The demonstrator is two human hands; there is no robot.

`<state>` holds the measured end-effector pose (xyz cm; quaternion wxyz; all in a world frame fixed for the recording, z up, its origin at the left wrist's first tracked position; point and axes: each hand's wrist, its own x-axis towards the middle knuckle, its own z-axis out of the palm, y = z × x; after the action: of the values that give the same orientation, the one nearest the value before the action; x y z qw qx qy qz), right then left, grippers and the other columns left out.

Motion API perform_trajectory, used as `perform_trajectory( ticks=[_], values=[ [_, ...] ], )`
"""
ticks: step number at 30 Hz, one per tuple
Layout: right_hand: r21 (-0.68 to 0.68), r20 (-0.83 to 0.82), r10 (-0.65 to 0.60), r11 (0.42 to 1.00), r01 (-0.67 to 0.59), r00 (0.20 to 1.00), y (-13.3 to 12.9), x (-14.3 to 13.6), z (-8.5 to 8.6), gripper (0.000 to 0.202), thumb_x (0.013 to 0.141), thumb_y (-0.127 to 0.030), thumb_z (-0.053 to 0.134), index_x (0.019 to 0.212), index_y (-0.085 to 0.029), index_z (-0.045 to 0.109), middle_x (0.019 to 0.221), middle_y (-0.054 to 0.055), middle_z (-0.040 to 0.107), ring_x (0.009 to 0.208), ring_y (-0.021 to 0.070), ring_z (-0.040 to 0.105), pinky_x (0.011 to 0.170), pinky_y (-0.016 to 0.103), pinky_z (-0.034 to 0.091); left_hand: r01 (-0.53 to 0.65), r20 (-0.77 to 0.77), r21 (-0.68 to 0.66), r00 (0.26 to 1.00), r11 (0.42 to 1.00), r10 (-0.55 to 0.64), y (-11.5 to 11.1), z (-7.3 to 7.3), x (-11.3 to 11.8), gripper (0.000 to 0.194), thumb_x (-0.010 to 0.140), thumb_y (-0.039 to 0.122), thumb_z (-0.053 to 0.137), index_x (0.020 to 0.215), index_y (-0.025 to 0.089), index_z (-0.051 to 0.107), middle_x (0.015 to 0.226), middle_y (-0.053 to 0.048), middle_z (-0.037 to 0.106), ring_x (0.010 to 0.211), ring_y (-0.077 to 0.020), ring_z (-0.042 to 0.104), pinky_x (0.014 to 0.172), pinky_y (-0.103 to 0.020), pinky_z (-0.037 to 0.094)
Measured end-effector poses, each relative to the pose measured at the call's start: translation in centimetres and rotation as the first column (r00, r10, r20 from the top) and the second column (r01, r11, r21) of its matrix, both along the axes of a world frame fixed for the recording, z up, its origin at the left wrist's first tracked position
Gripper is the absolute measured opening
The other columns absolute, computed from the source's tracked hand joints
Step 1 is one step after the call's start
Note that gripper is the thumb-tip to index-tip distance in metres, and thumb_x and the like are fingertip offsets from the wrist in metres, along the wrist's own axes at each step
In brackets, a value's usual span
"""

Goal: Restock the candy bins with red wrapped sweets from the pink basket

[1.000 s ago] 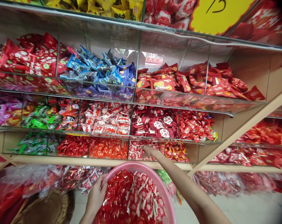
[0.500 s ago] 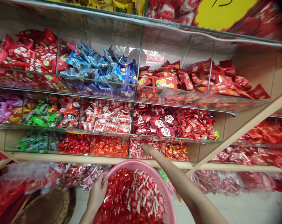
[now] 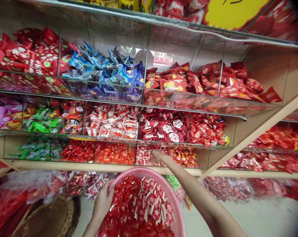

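My left hand (image 3: 104,200) is closed on the left rim of a pink plastic basket (image 3: 179,204). Inside it, shiny red wrapped candies (image 3: 124,210) fill the left and front, and red-and-white wrapped candies (image 3: 155,204) the right. Beyond the basket, my right hand (image 3: 159,157) reaches into a bottom-row compartment of small red-and-white candies (image 3: 144,154). Its fingers are down at the candies and cannot be made out, so whether it grips any is hidden.
Clear dividers split the shelves into compartments of orange candies (image 3: 115,154), dark red packets (image 3: 172,128) and blue packets (image 3: 97,64). A slanting wooden post (image 3: 252,138) stands right. Bagged candies (image 3: 228,189) lie below, and a woven basket (image 3: 71,210) sits lower left.
The view has shifted very slightly. My right hand stays in the same compartment with little visible movement, and my left hand keeps its hold on the basket.
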<state>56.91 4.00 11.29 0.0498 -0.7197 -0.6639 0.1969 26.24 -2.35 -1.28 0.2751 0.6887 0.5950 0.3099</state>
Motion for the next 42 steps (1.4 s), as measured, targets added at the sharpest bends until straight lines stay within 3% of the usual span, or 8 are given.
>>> perform_trajectory(
  ticks=[4,8,11,13,17,22,32,42],
  values=[
    [-0.032,0.03,0.112,0.993,-0.111,0.993,-0.7,1.4,1.1,0.02,0.06,-0.028,0.063,0.073,-0.013,0.059,0.078,0.005,0.059,0.068,0.0145,0.051,0.057,0.022,0.037,0.008,-0.034,-0.014,0.999,1.0,-0.009,0.0,-0.2,0.0,0.031,0.079,0.037,0.039,0.103,0.021,0.052,0.092,-0.004,0.068,0.071,-0.0156,0.064,0.066,-0.025,0.048],
    [-0.022,-0.023,0.175,0.984,-0.176,0.984,-3.9,0.4,0.9,0.023,0.062,-0.033,0.06,0.072,-0.013,0.057,0.077,0.004,0.056,0.069,0.0141,0.05,0.056,0.022,0.039,0.013,-0.044,-0.004,0.999,1.0,-0.013,0.0,-0.3,0.0,0.031,0.08,0.037,0.038,0.104,0.021,0.05,0.096,-0.004,0.067,0.067,-0.0143,0.062,0.066,-0.024,0.047],
    [-0.186,-0.119,0.168,0.965,-0.188,0.979,-6.7,-1.9,-1.1,0.021,0.063,-0.03,0.059,0.076,-0.014,0.057,0.084,0.004,0.056,0.068,0.0135,0.052,0.051,0.021,0.042,0.019,-0.05,-0.007,0.999,1.0,-0.019,-0.1,-0.1,0.1,0.03,0.08,0.037,0.037,0.103,0.022,0.05,0.094,-0.003,0.067,0.066,-0.0144,0.062,0.066,-0.025,0.047],
    [-0.215,-0.105,0.197,0.953,-0.215,0.975,-8.0,-3.6,-3.1,0.025,0.061,-0.031,0.062,0.079,-0.015,0.058,0.09,0.006,0.057,0.072,0.015,0.054,0.055,0.023,0.045,0.025,-0.048,-0.006,0.999,1.0,-0.025,-0.2,0.0,0.1,0.03,0.081,0.038,0.037,0.103,0.022,0.05,0.095,-0.003,0.066,0.068,-0.0147,0.062,0.066,-0.025,0.047],
    [-0.14,0.04,0.274,0.954,-0.266,0.961,-9.4,-6.2,-6.8,0.032,0.058,-0.028,0.064,0.086,-0.012,0.059,0.096,0.012,0.058,0.085,0.0231,0.055,0.071,0.032,0.047,0.03,-0.038,-0.001,0.999,1.0,-0.03,-0.2,0.1,0.2,0.03,0.081,0.038,0.036,0.103,0.022,0.05,0.099,-0.004,0.065,0.074,-0.0156,0.062,0.07,-0.026,0.046],
    [-0.078,0.056,0.279,0.958,-0.275,0.959,-10.2,-7.5,-8.8,0.03,0.064,-0.025,0.063,0.089,-0.01,0.06,0.098,0.015,0.059,0.089,0.0249,0.056,0.075,0.032,0.046,0.03,-0.042,-0.005,0.999,1.0,-0.03,-0.1,-0.1,0.1,0.031,0.081,0.038,0.036,0.104,0.022,0.05,0.095,-0.004,0.066,0.072,-0.0157,0.062,0.067,-0.026,0.047],
    [0.001,0.009,0.234,0.972,-0.234,0.972,-11.2,-7.3,-9.7,0.044,0.062,-0.021,0.068,0.102,-0.011,0.054,0.104,0.014,0.056,0.091,0.0235,0.054,0.078,0.032,0.044,0.028,-0.054,-0.015,0.998,1.0,-0.029,-0.1,-0.3,0.1,0.032,0.081,0.04,0.035,0.104,0.022,0.05,0.094,-0.004,0.066,0.069,-0.0156,0.062,0.066,-0.026,0.046],
    [0.12,-0.056,0.213,0.971,-0.205,0.975,-10.8,-5.7,-9.3,0.015,0.067,-0.021,0.062,0.079,-0.016,0.055,0.088,0.005,0.058,0.079,0.0165,0.052,0.067,0.026,0.042,0.017,-0.031,-0.014,0.999,1.0,-0.017,-0.2,0.2,0.2,0.032,0.08,0.04,0.037,0.103,0.023,0.051,0.092,-0.004,0.067,0.067,-0.0158,0.063,0.062,-0.025,0.046]
  ],
)
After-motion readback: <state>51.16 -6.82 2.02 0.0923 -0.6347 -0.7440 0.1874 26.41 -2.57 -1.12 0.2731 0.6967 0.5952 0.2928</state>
